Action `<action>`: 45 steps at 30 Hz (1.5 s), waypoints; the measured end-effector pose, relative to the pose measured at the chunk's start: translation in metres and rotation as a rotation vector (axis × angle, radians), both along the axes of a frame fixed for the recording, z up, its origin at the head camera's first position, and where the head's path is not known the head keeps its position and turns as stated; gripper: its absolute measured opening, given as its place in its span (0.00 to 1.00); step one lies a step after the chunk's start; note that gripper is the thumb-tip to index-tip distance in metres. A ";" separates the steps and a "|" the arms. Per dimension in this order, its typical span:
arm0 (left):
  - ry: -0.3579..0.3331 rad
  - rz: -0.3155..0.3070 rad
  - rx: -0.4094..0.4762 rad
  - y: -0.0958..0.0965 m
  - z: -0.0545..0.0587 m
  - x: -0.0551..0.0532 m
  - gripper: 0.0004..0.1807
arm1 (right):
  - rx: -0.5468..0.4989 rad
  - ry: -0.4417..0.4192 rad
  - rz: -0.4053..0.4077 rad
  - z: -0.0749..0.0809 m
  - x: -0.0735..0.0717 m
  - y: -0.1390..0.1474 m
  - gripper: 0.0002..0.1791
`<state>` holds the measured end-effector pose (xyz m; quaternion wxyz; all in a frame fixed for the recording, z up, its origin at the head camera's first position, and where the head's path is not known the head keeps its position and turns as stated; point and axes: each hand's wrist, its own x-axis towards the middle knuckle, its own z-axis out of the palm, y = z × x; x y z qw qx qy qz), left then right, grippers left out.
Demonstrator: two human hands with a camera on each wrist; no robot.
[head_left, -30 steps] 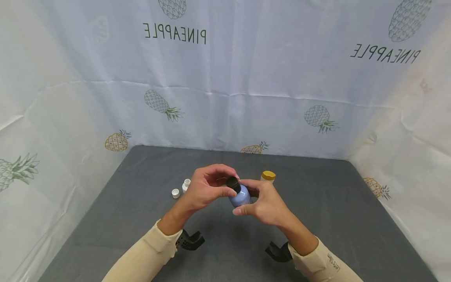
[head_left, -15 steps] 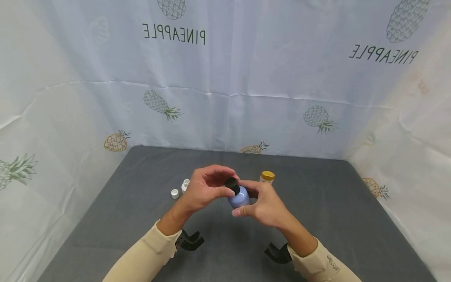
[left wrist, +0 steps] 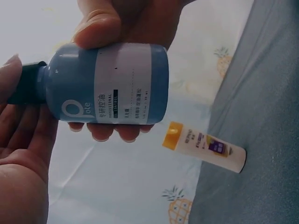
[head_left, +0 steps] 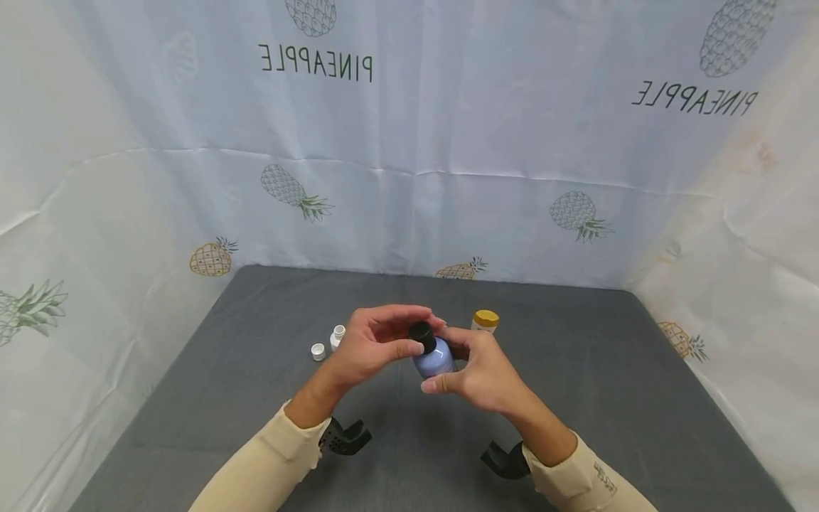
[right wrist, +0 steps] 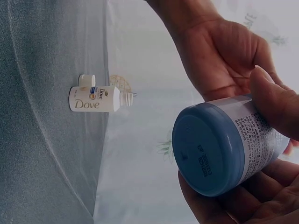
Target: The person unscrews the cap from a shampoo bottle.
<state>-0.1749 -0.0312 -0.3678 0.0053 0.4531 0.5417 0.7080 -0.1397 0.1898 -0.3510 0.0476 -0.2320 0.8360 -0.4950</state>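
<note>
- Centrally, we find a blue Pole-branded oil-control bottle [head_left: 434, 361] held up above a grey cloth-covered table [head_left: 422, 469]; its printed base [right wrist: 201, 154] shows, unsupported, in the right wrist view.
- Our left hand [head_left: 367, 345] pinches its black cap [head_left: 422, 336], thumb on the near side and fingers behind, a grip that seems suited to turning.
- Our right hand [head_left: 480, 370] wraps the body, thumb on one side and fingers on the other, probably to keep the bottle steady against the left hand's twist.
- The cap sits at the neck; we cannot tell whether it is tight or loose.
- Beyond our left hand stands a white Dove bottle [right wrist: 93, 99], its threaded neck bare and a small white cap [right wrist: 87, 81] just beside it, perhaps kept close as its match.
- Beyond our right hand, a white bottle with a yellow cap [left wrist: 210, 147] stands upright and closed, apparently set aside to leave us working room.
</note>
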 end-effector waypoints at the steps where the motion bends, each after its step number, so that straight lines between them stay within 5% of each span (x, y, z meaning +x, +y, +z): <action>1: 0.002 0.019 -0.004 0.000 0.000 0.000 0.26 | 0.001 -0.002 0.000 0.000 0.000 0.000 0.43; 7: -0.014 0.080 -0.007 0.004 -0.003 0.001 0.30 | 0.001 -0.009 -0.004 -0.001 -0.001 0.000 0.44; 17: 0.030 -0.043 0.053 0.003 -0.003 -0.002 0.22 | 0.004 -0.021 -0.009 -0.001 -0.002 0.001 0.43; 27: -0.016 0.075 0.026 0.004 -0.004 0.001 0.22 | -0.007 -0.019 0.004 -0.002 -0.003 0.000 0.41; 35: 0.017 -0.019 0.017 0.002 -0.006 -0.002 0.24 | -0.023 -0.020 0.011 -0.003 -0.003 0.000 0.41; 45: -0.010 0.021 0.036 0.002 -0.008 -0.006 0.23 | -0.026 -0.007 0.032 -0.005 -0.007 0.002 0.38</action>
